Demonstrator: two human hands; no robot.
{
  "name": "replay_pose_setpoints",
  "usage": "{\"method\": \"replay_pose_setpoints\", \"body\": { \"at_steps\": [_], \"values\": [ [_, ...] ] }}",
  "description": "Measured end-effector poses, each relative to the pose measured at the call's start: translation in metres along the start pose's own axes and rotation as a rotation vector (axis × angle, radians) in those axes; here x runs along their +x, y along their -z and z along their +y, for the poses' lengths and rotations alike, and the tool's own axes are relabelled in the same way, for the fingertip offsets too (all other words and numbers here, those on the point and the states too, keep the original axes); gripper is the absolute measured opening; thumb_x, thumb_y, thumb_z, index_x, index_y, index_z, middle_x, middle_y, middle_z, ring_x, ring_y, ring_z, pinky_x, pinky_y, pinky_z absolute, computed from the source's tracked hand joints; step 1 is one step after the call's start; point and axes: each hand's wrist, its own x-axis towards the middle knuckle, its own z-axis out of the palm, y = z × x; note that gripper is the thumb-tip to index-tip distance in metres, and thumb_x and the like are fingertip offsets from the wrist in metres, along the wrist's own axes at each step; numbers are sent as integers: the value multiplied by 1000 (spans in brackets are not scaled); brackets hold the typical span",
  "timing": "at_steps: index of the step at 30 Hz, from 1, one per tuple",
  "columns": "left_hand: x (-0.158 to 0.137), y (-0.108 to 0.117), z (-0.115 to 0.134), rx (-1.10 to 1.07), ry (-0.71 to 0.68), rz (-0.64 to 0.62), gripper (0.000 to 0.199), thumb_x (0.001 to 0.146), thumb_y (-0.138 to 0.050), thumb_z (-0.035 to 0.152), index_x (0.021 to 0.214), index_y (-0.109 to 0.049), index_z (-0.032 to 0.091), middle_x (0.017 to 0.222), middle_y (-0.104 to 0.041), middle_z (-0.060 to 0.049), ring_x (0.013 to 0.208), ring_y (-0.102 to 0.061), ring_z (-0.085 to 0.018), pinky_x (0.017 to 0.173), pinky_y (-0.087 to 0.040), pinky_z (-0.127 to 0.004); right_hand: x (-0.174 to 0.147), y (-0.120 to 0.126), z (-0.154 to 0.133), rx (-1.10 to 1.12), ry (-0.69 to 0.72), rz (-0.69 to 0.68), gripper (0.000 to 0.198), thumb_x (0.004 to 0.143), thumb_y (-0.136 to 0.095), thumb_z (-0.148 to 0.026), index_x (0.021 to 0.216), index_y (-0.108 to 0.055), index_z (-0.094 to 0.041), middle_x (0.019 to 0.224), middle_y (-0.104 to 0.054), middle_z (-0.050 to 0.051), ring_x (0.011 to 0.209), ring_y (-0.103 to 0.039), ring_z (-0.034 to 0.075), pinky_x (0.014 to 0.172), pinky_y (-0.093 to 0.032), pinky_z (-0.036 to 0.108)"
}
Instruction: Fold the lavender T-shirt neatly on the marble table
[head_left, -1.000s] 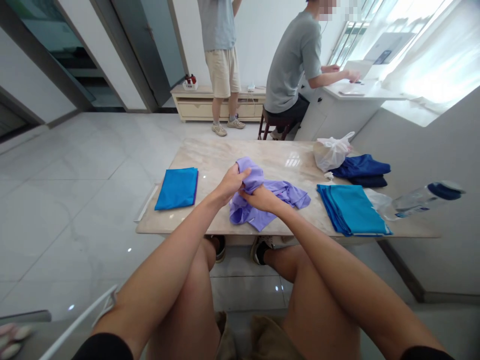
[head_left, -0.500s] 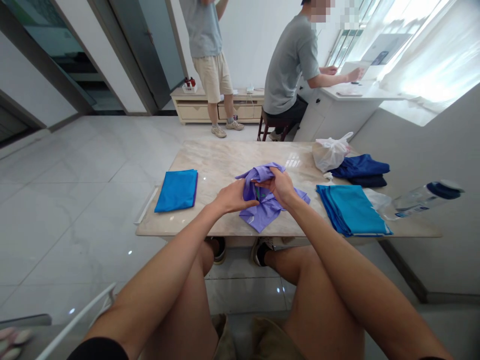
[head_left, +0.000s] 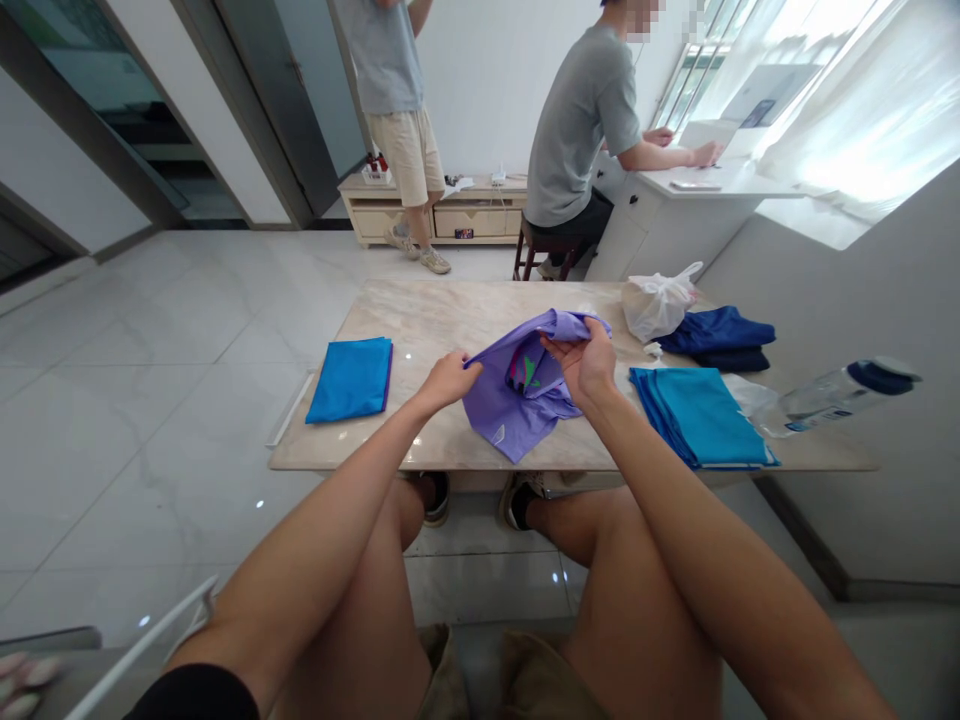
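Purple cloth point(head_left: 510, 412): is spread wider than earlier, upper edge raised over worktop point(head_left: 412, 320)
Left hand point(head_left: 448, 380): pinched on cloth's left edge
Right hand point(head_left: 592, 362): cloth's upper right edge is held

To the left of your left hand point(head_left: 450, 382), you have a bare strip of pale marble tabletop point(head_left: 420, 312) before the flat, folded bright-blue cloth point(head_left: 350, 380). Beyond the spread lavender cloth point(head_left: 517, 415), you have open surface to the far edge. Right of your right hand point(head_left: 589, 362), a narrow gap ends at the folded turquoise cloth point(head_left: 705, 412); a knotted white plastic bag point(head_left: 658, 303), crumpled navy cloth point(head_left: 716, 332) and clear blue-lidded bottle point(head_left: 825, 402) obstruct you farther right.
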Motion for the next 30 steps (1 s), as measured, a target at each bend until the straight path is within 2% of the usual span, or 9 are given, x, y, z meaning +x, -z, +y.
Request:
{"method": "replay_pose_setpoints", "body": {
  "at_steps": [3,6,9,12,15,19,25,28,30],
  "values": [
    [3,14,-3,-388,30,104,9,94,-66,29,91,-67,21,80,-67,-1,75,-62,-17,69,-49,-27,11,17,-3,-119,109,-10,15,94,-67,-40,96,-60,-27,88,-76,1,86,-80,20,86,-70,36],
    [-1,25,1,-665,16,122,23,91,-72,35,109,-73,20,84,-70,1,73,-61,-15,67,-49,-25,11,28,-4,-510,329,-78,39,85,-76,-37,119,-62,-28,118,-78,6,103,-77,24,96,-67,43],
    [-11,30,11,-742,-74,19,29,89,-76,37,111,-79,19,97,-78,-3,88,-69,-17,78,-54,-26,-5,26,-2,-946,522,-361,71,79,-79,-29,146,-59,-28,155,-66,14,133,-67,32,116,-56,54],
    [-26,34,24,-726,-162,-175,33,87,-80,42,109,-83,18,111,-83,-8,107,-74,-24,95,-57,-31,-25,13,3,-1182,502,-755,87,79,-79,-26,163,-54,-28,166,-58,14,152,-54,37,129,-42,57],
    [-38,41,33,-699,-209,-230,36,86,-81,46,108,-84,18,115,-83,-8,113,-75,-27,101,-57,-35,-36,-1,9,-1310,360,-922,68,80,-79,-24,148,-68,-26,139,-77,9,130,-68,35,119,-50,48],
    [-41,53,24,-653,-155,-171,34,87,-79,45,109,-83,19,102,-81,-6,99,-74,-24,88,-58,-33,-33,-7,10,-1388,274,-940,13,95,-69,-27,103,-79,-23,98,-83,2,92,-73,26,91,-54,33],
    [-18,49,-11,-687,83,-70,17,92,-74,35,94,-74,18,92,-78,-4,90,-71,-20,87,-58,-32,-23,-6,8,-1552,383,-802,24,111,-59,-32,93,-74,-24,104,-82,11,98,-72,28,90,-49,33],
    [-8,46,-20,-756,216,56,28,98,-74,47,94,-71,19,82,-76,-5,85,-72,-22,80,-59,-34,-23,-8,10,-1555,431,-735,37,117,-52,-40,88,-70,-25,103,-81,13,99,-72,29,91,-47,35],
    [-6,46,-21,-762,195,100,40,97,-76,59,92,-71,19,80,-76,-6,88,-74,-25,81,-60,-34,-22,-10,10,-1544,441,-684,39,118,-50,-42,87,-68,-26,100,-80,13,98,-72,30,90,-46,36]
  ]
}}
